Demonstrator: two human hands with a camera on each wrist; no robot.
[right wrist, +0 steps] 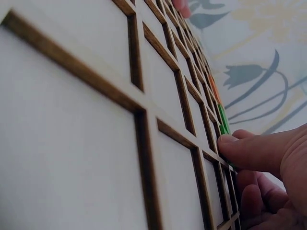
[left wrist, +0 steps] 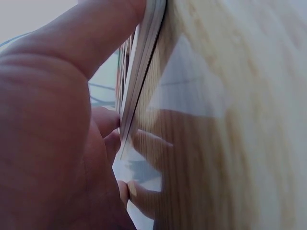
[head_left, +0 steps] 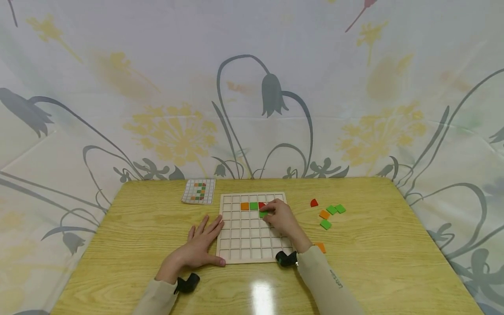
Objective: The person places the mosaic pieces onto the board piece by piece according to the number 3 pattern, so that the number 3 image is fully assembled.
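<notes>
A wooden grid board lies flat on the table. In its upper rows sit an orange square tile, a green square tile and a red tile partly hidden by fingers. Below the red one, my right hand pinches another green square tile at a cell; the right wrist view shows the thumb low against the grid. With fingers spread, my left hand rests on the table, its thumb and fingertips touching the board's left edge, as the left wrist view also shows.
A printed pattern card lies beyond the left hand. Right of the board are a red quarter-round tile, loose green tiles and an orange tile. Another orange tile is partly behind the right forearm. A patterned curtain hangs behind.
</notes>
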